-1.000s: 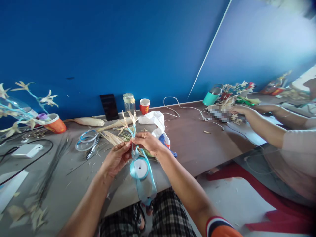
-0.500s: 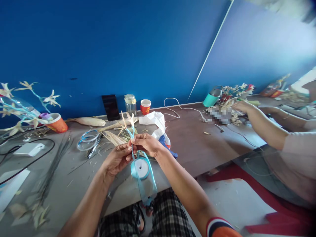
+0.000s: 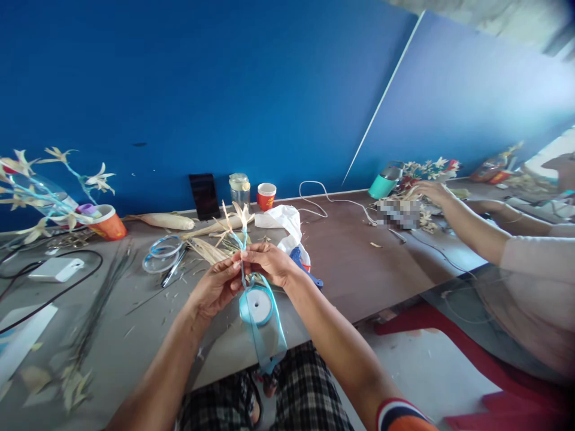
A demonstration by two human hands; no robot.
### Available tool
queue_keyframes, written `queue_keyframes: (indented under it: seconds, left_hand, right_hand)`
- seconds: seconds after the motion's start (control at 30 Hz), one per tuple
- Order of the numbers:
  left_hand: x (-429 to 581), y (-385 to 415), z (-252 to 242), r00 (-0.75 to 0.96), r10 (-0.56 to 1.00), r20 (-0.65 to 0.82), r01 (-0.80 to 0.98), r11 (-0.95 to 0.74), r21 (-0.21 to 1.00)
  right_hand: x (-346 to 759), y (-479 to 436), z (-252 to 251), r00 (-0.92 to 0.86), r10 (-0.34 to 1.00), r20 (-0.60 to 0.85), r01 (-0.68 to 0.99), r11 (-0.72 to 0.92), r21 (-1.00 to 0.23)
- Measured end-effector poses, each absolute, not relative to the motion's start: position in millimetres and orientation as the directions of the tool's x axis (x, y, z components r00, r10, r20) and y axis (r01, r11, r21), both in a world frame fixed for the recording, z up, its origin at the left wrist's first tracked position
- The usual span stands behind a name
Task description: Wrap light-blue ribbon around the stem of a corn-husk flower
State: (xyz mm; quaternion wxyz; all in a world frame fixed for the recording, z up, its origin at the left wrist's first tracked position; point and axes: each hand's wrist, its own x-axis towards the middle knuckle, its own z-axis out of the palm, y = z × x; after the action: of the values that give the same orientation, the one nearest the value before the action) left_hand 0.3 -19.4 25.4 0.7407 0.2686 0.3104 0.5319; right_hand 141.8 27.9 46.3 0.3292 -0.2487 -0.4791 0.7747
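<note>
Pale husk flowers (image 3: 241, 216) with stems wrapped in light blue ribbon stand upright between my hands. My right hand (image 3: 267, 261) pinches the stem just under the blossoms. Slightly lower, my left hand (image 3: 219, 286) has its fingers closed around the same stem. From there a blue ribbon (image 3: 275, 353) loops down past the table edge towards my lap. Its spool (image 3: 256, 304), blue with a white core, lies on the table just below my hands. The exact contact of the fingertips on the ribbon is partly hidden.
Dry husk strips (image 3: 204, 248), a clear tape ring (image 3: 162, 254), a white plastic bag (image 3: 287, 224) and a blue-handled tool (image 3: 305, 267) lie around my hands. At left are finished flowers in an orange cup (image 3: 110, 224). A co-worker's arm (image 3: 467, 224) reaches over the table at right.
My hands keep their grip on the flower stem with hardly any movement. The view has shifted slightly, and the co-worker's arm has moved a little to the left.
</note>
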Motion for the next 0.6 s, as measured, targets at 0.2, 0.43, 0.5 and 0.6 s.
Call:
queue_keyframes:
  seconds: [0.2,0.43,0.5,0.6]
  left_hand:
    - [2.2,-19.6,27.0,0.151,0.973,-0.172,-0.623,0.229,0.748]
    - [-0.8,-18.4,25.9,0.0,0.998,-0.063,-0.621,0.05,0.782]
    - [-0.6,-18.2,24.4,-0.022,0.997,-0.073,-0.604,0.045,0.796]
    - [0.8,-18.0,24.5,-0.022,0.997,-0.07,-0.601,0.042,0.798]
  right_hand:
    - [139.2,28.3,41.6,-0.583,0.81,-0.052,-0.277,-0.259,-0.925]
    - [138.4,28.3,39.4,-0.588,0.805,-0.076,-0.162,-0.209,-0.964]
    - [137.5,27.4,39.1,-0.607,0.79,-0.088,-0.149,-0.222,-0.964]
    - [135.7,26.5,38.1,-0.609,0.786,-0.102,-0.146,-0.237,-0.96]
